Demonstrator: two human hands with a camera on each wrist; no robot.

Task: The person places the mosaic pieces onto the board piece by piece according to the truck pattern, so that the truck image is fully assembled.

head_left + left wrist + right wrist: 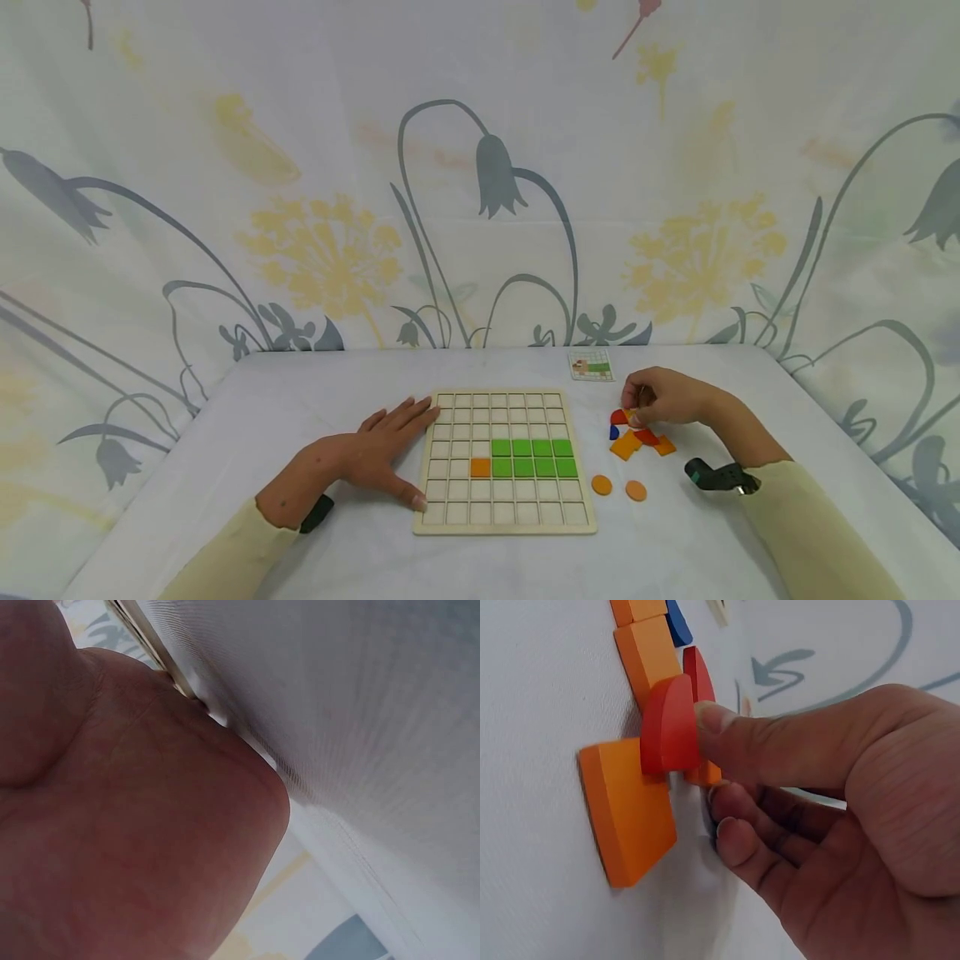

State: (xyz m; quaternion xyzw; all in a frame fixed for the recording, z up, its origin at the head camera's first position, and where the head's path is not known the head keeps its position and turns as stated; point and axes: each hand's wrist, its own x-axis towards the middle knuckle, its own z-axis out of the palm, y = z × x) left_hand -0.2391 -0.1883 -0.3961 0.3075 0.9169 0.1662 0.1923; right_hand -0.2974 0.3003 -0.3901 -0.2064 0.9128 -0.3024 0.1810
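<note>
A pale wooden grid board [450, 492] lies in the middle of the table, with several green squares [543, 458] and one orange square [481, 467] in its cells. My left hand [382, 454] is spread at the board's left edge, fingertips and thumb touching the rim; its palm side fills much of the left wrist view. At a small pile right of the board, my right hand [663, 396] has thumb and curled fingers around a small orange piece [703, 775], mostly hidden. Beside the thumb stands a red half-round piece [667, 727], leaning on an orange square piece [634, 814].
A small printed card [591, 366] lies behind the board, to the right. Two orange discs [602, 484] rest near the board's right edge. A blue piece [614, 432] sits at the pile's left side. Flowered cloth [480, 250] hangs behind the table.
</note>
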